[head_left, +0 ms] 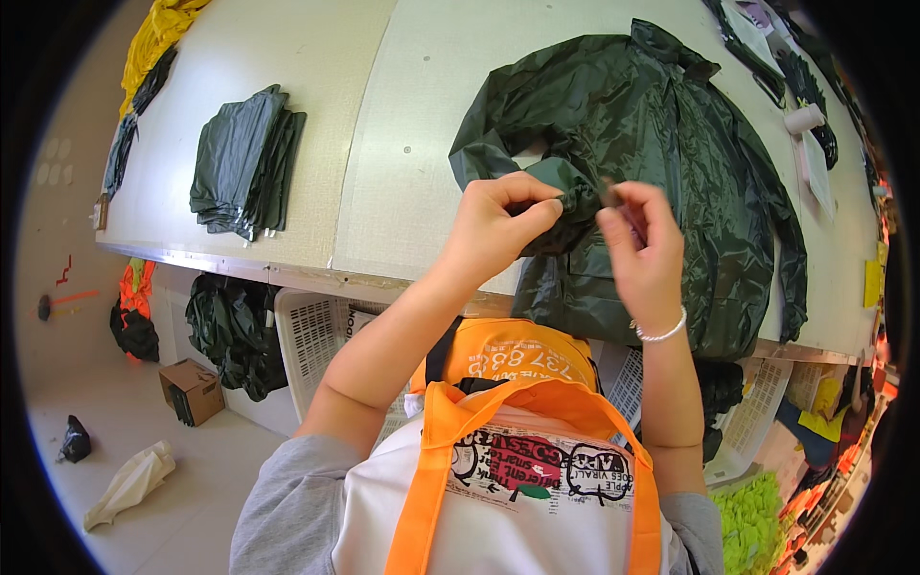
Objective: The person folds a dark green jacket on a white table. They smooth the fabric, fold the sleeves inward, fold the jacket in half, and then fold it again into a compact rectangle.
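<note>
A dark green rain jacket (pixel 671 192) with a shiny surface lies spread on the table, its collar at the far end and its lower part hanging over the near edge. My left hand (pixel 505 218) pinches the gathered cuff (pixel 572 203) of its left-side sleeve, between thumb and fingers. Just right of the cuff is my right hand (pixel 647 235), closed around a small dark tool (pixel 632 222) whose tip points toward the cuff. Motion and the fingers blur the tool, so its kind does not show.
A stack of folded dark green garments (pixel 244 163) sits on the table (pixel 383 144) to the left, with yellow fabric (pixel 158 43) beyond. White plastic baskets (pixel 305 326) stand under the near edge. A cardboard box (pixel 192 391) is on the floor; a white roll (pixel 803 119) lies far right.
</note>
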